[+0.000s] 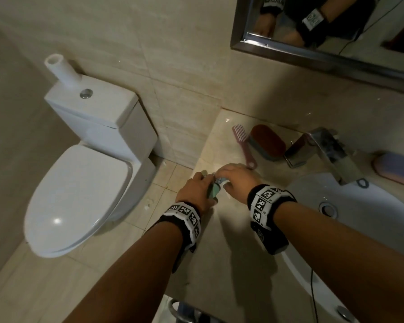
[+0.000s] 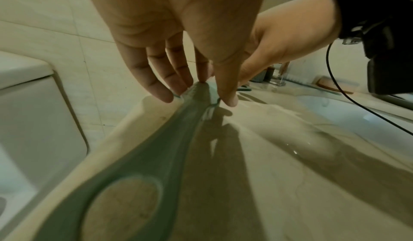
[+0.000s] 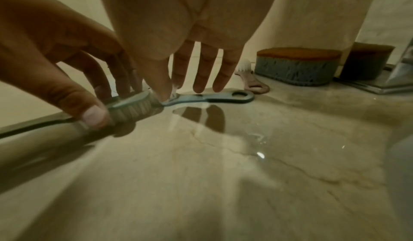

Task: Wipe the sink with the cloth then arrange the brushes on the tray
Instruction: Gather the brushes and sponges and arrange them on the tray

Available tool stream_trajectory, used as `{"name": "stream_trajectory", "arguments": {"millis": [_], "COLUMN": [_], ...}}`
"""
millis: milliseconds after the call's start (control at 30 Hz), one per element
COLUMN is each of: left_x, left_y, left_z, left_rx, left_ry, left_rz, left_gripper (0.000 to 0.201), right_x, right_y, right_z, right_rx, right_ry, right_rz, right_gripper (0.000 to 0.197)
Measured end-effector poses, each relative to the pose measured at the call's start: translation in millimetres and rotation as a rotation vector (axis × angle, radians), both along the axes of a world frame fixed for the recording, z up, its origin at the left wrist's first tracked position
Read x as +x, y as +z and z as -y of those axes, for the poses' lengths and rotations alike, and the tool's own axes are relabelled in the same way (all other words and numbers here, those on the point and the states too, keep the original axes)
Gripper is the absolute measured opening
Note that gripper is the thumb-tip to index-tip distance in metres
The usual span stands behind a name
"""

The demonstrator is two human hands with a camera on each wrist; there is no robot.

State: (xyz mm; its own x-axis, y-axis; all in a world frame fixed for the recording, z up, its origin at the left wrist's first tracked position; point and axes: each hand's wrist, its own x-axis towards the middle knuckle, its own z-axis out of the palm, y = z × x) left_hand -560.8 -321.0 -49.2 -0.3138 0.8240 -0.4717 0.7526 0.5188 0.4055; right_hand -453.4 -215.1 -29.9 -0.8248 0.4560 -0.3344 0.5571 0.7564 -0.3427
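Brushes: green brush (image 3: 134, 109), pale bristles, looped handle, lies at counter's (image 1: 226, 264) left edge, 9 o'clock of sink (image 1: 371, 220). Left hand (image 1: 194, 191) pinches its head; right hand (image 1: 233, 180) fingertips pinch a second green brush (image 3: 214, 98) beside it. Pink brush (image 1: 243, 145) and scrub brush (image 1: 267, 142) at 12 o'clock. Risk: wet counter, edge close, a slip drops it floorward. No tray visible.
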Motion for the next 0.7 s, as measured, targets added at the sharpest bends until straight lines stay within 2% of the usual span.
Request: {"name": "stream_trajectory", "arguments": {"millis": [267, 467, 600, 700], "left_x": [-1, -2, -2, -2], "left_y": [0, -1, -2, 5], "left_z": [4, 11, 17, 22], "left_rx": [0.04, 0.083, 0.109, 0.132], "left_ry": [0.047, 0.068, 0.034, 0.034], "left_rz": [-0.002, 0.028, 0.006, 0.025], "left_gripper": [0.056, 0.058, 0.05, 0.047], "right_x": [-20, -27, -25, -24], "right_y": [-6, -16, -23, -27], "right_z": [1, 10, 12, 15], "right_rx": [0.09, 0.119, 0.058, -0.023], "right_ry": [0.051, -0.009, -0.077, -0.156], "right_rz": [0.03, 0.042, 0.01, 0.034], "right_gripper": [0.028, 0.029, 0.037, 0.033]}}
